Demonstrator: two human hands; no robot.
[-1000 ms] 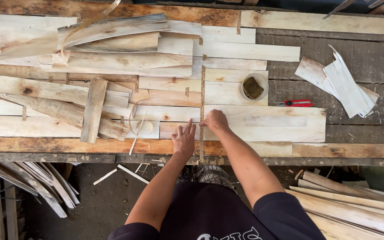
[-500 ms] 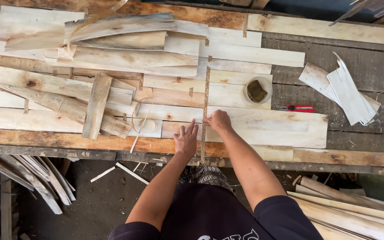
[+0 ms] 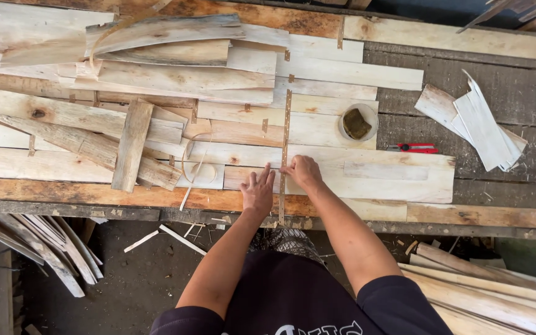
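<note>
My left hand [image 3: 259,191] lies flat, fingers spread and released, on a pale veneer sheet [image 3: 243,177] at the near edge of the workbench [image 3: 63,189]. It presses down on the wood and grasps nothing. My right hand [image 3: 303,170] sits just to the right of it, fingers bent with the tips down on a thin brown strip of tape [image 3: 286,133] that runs from the far side toward me along the seam between the sheets. Whether I pinch the strip or only press it, I cannot tell. The strip passes between my two hands and reaches the near edge of the bench.

To the right of my right hand lies a wide pale sheet [image 3: 379,177]. Beyond it, farther from me, stands a small round bowl [image 3: 358,121] with a dark sponge inside. A red utility knife [image 3: 412,148] lies near the bowl, to its right. At the far right lies a loose stack of veneer offcuts [image 3: 476,124]. On the left, a heap of rough veneer pieces [image 3: 125,93] covers the bench.
</note>
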